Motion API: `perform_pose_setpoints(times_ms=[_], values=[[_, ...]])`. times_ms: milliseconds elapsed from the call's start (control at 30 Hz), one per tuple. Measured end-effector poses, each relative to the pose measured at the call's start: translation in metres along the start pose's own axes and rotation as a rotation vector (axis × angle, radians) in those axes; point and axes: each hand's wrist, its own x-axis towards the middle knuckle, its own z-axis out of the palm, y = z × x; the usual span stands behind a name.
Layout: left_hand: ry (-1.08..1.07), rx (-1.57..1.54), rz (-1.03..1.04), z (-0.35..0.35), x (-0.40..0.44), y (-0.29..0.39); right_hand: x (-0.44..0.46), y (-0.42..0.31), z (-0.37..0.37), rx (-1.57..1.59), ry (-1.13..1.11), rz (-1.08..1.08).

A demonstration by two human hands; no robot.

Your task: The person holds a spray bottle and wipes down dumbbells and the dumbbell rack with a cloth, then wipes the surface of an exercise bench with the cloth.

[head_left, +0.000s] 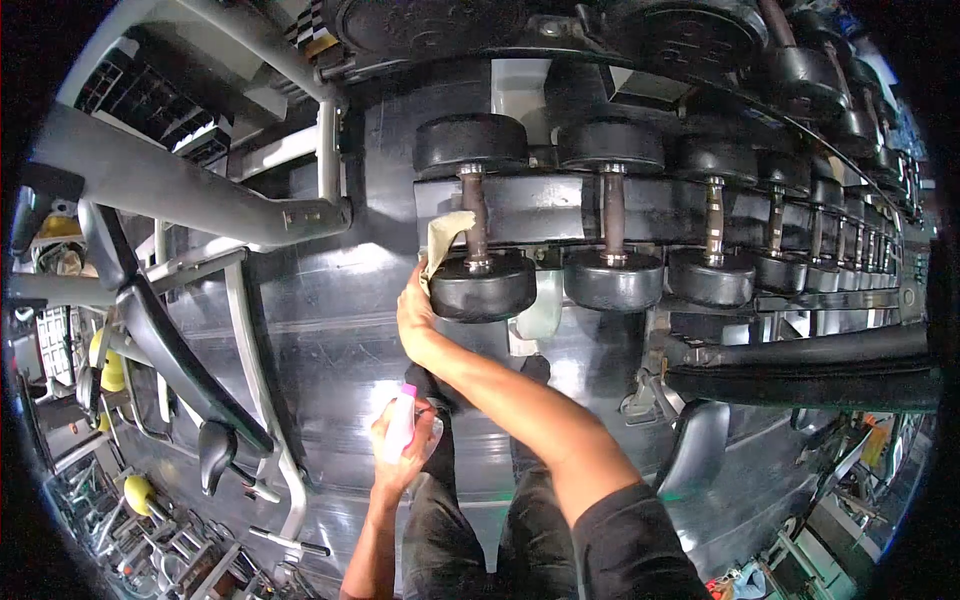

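Fingers wrapped round a white spray bottle [400, 425] with a pink top, my left hand [392, 440] is low in front of my legs. My right hand [415, 318] reaches up to the left end of the dumbbell row and holds a pale yellow cloth [440, 242]. The cloth lies against the near head of the leftmost black dumbbell [482, 288] and reaches up beside its handle. Some of the right fingers are hidden behind the cloth and the dumbbell head.
More black dumbbells [612, 278] run to the right on a rack [548, 208]. Weight plates [685, 38] are at the top. Grey machine frames [180, 180] and a black padded bench [185, 365] stand at the left. Another black pad [697, 445] is at the right.
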Motion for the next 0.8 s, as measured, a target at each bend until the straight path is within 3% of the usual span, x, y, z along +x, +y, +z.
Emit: perform_pose_setpoints(times_ms=[67, 133, 167, 233, 367, 433, 467, 533, 567, 633, 667, 733, 767, 800], values=[[-0.009, -0.051, -0.058, 0.003, -0.002, 0.007, -0.021, 0.001, 0.017, 0.078, 0.124, -0.073], [-0.011, -0.043, -0.05, 0.007, -0.003, 0.007, -0.042, -0.002, 0.032, 0.014, 0.405, -0.046], [-0.01, -0.034, -0.051, 0.006, -0.004, 0.007, -0.052, -0.001, 0.04, 0.017, 0.409, -0.045], [-0.01, -0.046, -0.055, 0.004, -0.007, 0.008, -0.076, 0.005, 0.062, 0.42, 0.925, -0.011], [-0.033, 0.02, 0.0, 0.003, -0.005, 0.005, -0.133, 0.043, 0.099, 0.751, 1.123, -0.054], [-0.037, 0.017, 0.007, 0.002, -0.003, 0.004, -0.14, 0.033, 0.138, 1.007, 1.24, 0.148], [-0.042, 0.017, 0.015, 0.002, -0.002, 0.004, -0.143, 0.018, 0.154, 1.008, 1.236, 0.149], [-0.037, 0.021, 0.019, 0.002, 0.001, 0.006, -0.14, -0.015, 0.185, 1.777, 0.899, 0.737], [-0.03, 0.024, 0.027, 0.002, 0.002, 0.007, -0.125, -0.027, 0.196, 1.778, 0.899, 0.741], [-0.037, 0.0, 0.004, 0.003, 0.002, 0.002, -0.095, -0.047, 0.202, 2.814, 0.904, 1.167], [-0.038, -0.023, -0.022, 0.004, 0.002, -0.001, -0.09, -0.038, 0.191, 3.203, 0.705, 1.221], [-0.043, -0.034, -0.034, 0.004, 0.001, -0.005, -0.064, -0.031, 0.187, 3.593, 0.496, 0.981], [-0.048, -0.049, -0.044, 0.004, 0.001, -0.006, -0.047, -0.027, 0.186, 3.601, 0.495, 0.981], [-0.051, -0.043, -0.044, 0.003, 0.001, -0.005, -0.031, -0.024, 0.185, 3.649, 0.661, 0.76]])
